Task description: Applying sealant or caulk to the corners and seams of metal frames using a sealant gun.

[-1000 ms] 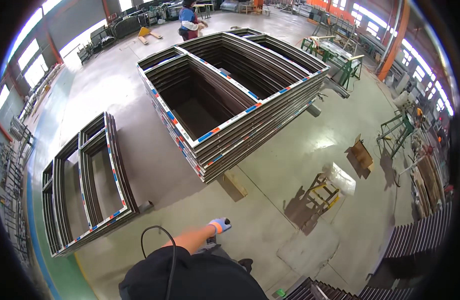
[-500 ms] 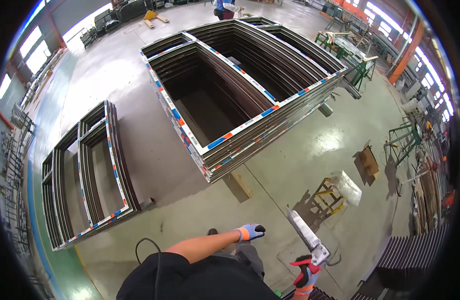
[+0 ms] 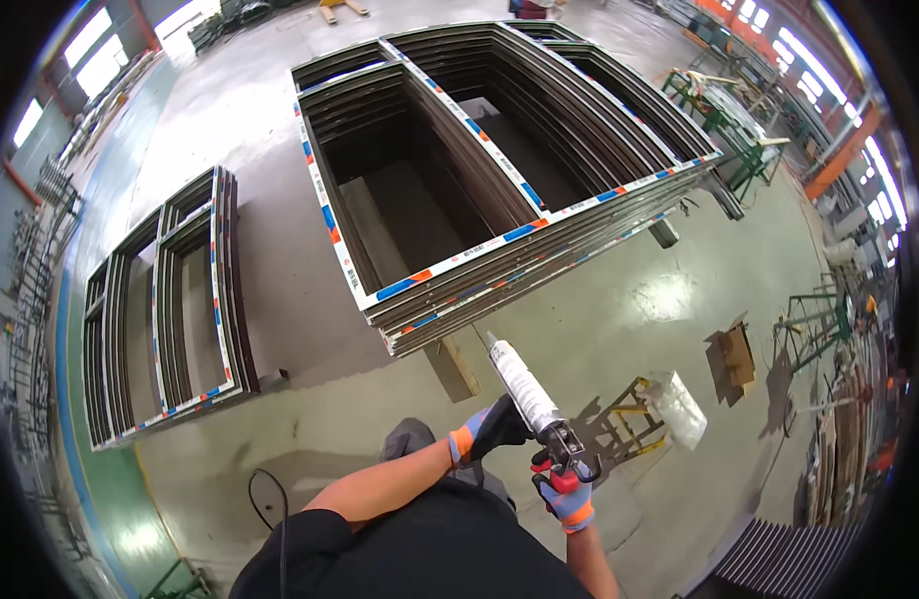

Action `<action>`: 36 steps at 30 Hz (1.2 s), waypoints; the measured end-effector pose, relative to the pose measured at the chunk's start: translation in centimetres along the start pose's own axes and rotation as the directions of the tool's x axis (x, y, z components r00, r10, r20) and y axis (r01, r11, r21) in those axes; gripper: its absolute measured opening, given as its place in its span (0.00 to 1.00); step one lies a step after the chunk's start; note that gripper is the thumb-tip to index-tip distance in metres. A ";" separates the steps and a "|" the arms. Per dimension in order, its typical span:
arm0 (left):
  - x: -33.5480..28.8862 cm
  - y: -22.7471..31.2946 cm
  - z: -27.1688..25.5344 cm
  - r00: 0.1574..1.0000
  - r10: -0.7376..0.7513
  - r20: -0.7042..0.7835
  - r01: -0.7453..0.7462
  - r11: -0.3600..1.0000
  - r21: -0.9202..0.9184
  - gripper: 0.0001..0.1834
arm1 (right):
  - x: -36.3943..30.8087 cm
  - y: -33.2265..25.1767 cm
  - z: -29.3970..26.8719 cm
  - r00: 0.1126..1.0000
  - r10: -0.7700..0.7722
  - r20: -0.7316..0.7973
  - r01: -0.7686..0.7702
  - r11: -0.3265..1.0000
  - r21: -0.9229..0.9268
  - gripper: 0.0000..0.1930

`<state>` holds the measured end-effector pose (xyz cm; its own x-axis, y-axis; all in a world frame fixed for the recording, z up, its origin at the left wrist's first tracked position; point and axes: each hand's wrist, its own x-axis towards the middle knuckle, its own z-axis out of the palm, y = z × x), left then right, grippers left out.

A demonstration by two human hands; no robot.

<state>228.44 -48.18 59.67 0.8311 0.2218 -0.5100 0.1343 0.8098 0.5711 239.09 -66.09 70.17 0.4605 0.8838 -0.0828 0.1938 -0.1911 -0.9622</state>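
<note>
A caulking gun point(image 3: 559, 436) loaded with a white cartridge point(image 3: 524, 382) is held in front of my body, its nozzle pointing up and away toward the big stack of frames point(image 3: 449, 268). My right hand point(image 3: 564, 491), in a grey-blue glove with an orange cuff, is closed around the red handle. My left hand point(image 3: 494, 429), in a matching glove with a dark palm, is at the cartridge's left side near its rear end, closed against it; its fingertips are partly hidden behind the gun. The stacked frames are dark, with white, blue and orange tape on the top one.
A smaller stack of frames point(image 3: 225, 384) stands at the left. To the right are a yellow step stool point(image 3: 639, 427) with clear plastic on it, an open cardboard box point(image 3: 731, 361), and green trestles point(image 3: 819, 324). Dark ribbed profiles point(image 3: 779, 559) lie at lower right.
My right hand has brought the caulking gun left and up, in front of my body. My left hand has moved onto the cartridge. The view has shifted slightly.
</note>
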 end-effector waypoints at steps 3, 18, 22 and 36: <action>1.1 3.2 0.7 0.986 0.158 0.059 -0.124 0.915 -0.385 0.34 | 4.2 0.4 -1.0 0.992 -0.063 0.112 0.078 0.989 -0.130 0.17; 7.1 22.8 -7.8 0.957 0.289 0.012 -0.289 0.957 -0.010 0.23 | 21.9 2.3 1.0 0.977 0.144 0.156 -0.108 0.970 -0.218 0.30; 6.6 26.2 -10.5 0.943 0.312 -0.116 -0.312 0.950 0.018 0.22 | 27.6 2.3 2.5 0.963 0.135 0.236 -0.142 0.990 0.016 0.27; 7.8 26.0 -9.8 0.474 0.585 -0.658 -0.575 0.772 0.271 0.18 | 48.8 0.1 2.8 0.504 -0.102 0.858 -0.046 0.988 0.144 0.28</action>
<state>233.17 -20.10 64.22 0.1174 0.9362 -0.3314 -0.2283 0.3502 0.9084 259.14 -21.77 65.31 -0.5309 0.8310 -0.1662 0.0451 -0.1681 -0.9847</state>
